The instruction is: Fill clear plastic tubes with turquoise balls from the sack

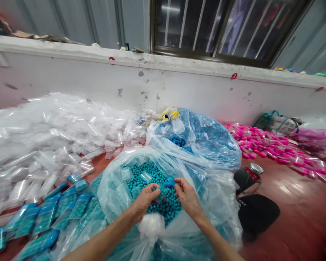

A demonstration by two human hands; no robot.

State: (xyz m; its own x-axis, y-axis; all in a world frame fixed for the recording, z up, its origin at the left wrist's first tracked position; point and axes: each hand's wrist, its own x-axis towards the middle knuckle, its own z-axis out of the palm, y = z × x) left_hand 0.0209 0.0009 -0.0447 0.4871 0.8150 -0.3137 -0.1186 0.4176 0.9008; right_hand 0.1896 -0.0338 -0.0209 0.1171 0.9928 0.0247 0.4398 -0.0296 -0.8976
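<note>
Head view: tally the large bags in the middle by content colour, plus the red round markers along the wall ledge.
Teal-filled bag: 1
Blue-filled bag: 1
Red round markers: 3
Total: 5

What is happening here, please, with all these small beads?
A person works with two bare hands over an open plastic bag of teal beads. The right hand has its grip at the edge of a small blue item. The left hand is close beside it; whether it holds something is unclear. To the left lie blue-topped packets with teal beads inside, and a large heap of clear packets.
</note>
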